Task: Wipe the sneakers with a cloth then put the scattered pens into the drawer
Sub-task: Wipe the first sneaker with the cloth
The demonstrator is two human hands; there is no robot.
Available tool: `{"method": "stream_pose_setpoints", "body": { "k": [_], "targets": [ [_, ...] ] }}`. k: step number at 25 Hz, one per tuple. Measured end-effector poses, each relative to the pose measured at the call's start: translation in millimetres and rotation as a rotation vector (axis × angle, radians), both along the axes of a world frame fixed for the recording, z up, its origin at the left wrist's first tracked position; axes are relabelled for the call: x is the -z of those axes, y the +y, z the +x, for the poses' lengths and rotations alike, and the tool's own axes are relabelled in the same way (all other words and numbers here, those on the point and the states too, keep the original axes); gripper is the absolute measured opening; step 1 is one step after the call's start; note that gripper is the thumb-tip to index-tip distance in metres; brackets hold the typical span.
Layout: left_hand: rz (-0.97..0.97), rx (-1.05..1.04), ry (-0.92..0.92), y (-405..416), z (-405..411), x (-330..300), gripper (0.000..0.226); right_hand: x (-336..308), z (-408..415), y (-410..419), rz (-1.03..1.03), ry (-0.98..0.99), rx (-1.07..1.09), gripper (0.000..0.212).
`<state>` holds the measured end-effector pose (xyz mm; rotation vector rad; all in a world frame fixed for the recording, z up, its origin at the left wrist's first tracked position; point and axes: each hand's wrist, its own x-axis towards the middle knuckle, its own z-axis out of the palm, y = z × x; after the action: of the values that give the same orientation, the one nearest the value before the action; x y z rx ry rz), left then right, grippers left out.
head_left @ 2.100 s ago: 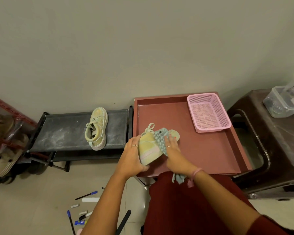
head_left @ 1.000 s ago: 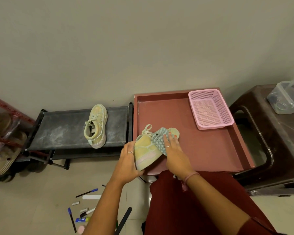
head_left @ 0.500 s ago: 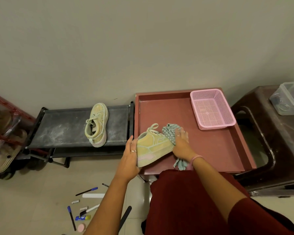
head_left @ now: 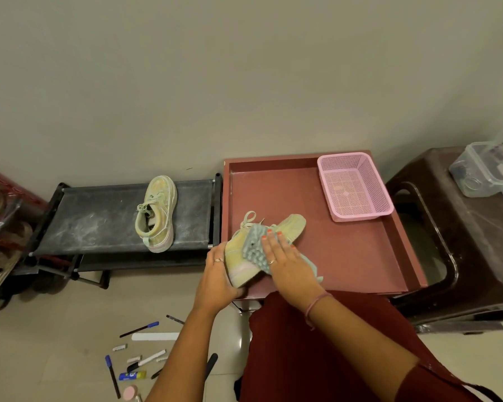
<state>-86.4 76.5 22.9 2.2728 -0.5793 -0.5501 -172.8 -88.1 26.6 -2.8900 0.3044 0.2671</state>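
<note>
Gripping at the heel: our left hand (head_left: 218, 278) curls its fingers around the heel end of the sneaker (head_left: 262, 250) lying tilted on its side, sole edge toward us, in the red tray (head_left: 360, 256). Our right hand (head_left: 288, 261) lies flat, fingers straight and slightly spread, pressing the blue-grey checked cloth (head_left: 254, 249) against the sneaker's side. Part of the cloth trails out past the wrist side of this hand toward the tray's near edge. Sneaker toe points away and to the right, laces loose at the top.

Second sneaker (head_left: 157, 213) rests on the dark low rack (head_left: 99, 219) to the left of the tray, well apart from both hands, heel opening toward us. Rack surface shows pale dusty smears.

Pink mesh basket (head_left: 355, 187) sits in the far right corner of the tray, apart from the sneaker being wiped.

Pens (head_left: 140, 329) and small oddments lie scattered on the floor at lower left, below the rack: one blue-capped pen near the top of the group, another blue-capped pen (head_left: 112, 375) lower down, a white strip, a glue stick (head_left: 132, 375). We cannot make out the smaller pieces.

Brown stool (head_left: 462, 242) stands right of the tray, bearing clear plastic boxes (head_left: 482, 172).
</note>
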Motion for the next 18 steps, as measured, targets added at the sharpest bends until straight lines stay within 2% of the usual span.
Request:
{"method": "stream_pose_setpoints", "body": {
  "k": [5,10,15,18],
  "targets": [
    [0.071,0.054,-0.157,2,-4,6,0.097,-5,6,-69,0.052,0.028,0.144,0.061],
    [0.216,0.083,-0.303,-6,0,9,0.098,-8,14,-67,0.263,0.147,0.300,0.081],
    [0.206,0.052,-0.213,-24,-9,7,0.133,-9,15,-56,0.387,0.143,0.355,0.084],
    [0.192,0.023,-0.174,-28,-3,1,0.138,-12,14,-61,0.395,0.153,0.313,0.085]
  ]
}}
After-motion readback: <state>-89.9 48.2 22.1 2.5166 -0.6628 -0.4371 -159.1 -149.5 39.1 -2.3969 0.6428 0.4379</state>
